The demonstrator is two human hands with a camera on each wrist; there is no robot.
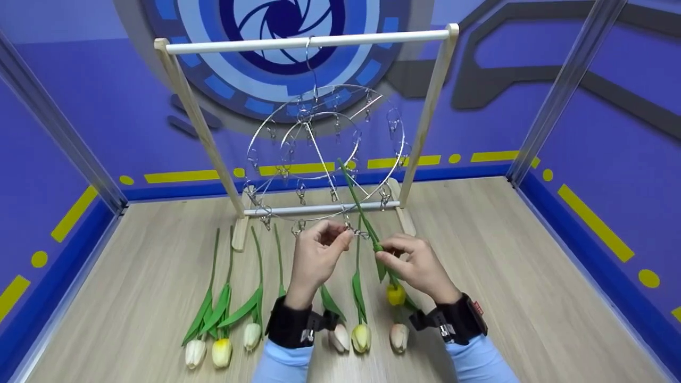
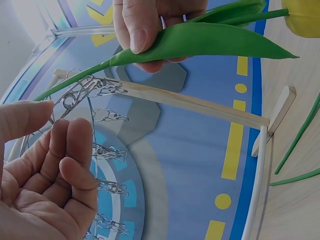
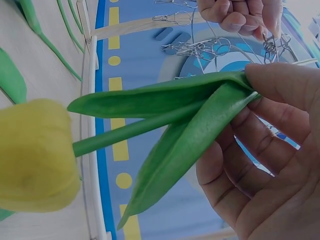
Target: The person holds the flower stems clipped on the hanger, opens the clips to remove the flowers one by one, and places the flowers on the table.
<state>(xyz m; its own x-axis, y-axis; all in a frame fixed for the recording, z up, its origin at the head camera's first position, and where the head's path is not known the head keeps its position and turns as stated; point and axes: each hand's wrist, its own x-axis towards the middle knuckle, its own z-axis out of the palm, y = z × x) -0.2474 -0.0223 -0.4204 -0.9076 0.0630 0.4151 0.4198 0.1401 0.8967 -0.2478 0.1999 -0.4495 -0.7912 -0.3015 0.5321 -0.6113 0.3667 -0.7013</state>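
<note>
My left hand (image 1: 317, 258) pinches a wire clip (image 2: 75, 97) between thumb and fingers, low on the near side of a round metal clip hanger (image 1: 319, 149). To its right, my right hand (image 1: 417, 263) holds a yellow tulip (image 1: 396, 294) by the stem where the leaves join it. The flower hangs downward and the green stem (image 1: 348, 183) slants up past the clip, in front of the hanger's ring. In the right wrist view the yellow bloom (image 3: 35, 155) and its leaves (image 3: 175, 150) point away from the fingers. Whether the clip touches the stem I cannot tell.
The hanger hooks over the white bar (image 1: 372, 38) of a wooden-legged stand (image 1: 425, 117). Several tulips lie on the table, among them a white one (image 1: 195, 354), a yellow-white one (image 1: 221, 353) and a pinkish one (image 1: 399, 338). Blue panels (image 1: 612, 159) enclose the table.
</note>
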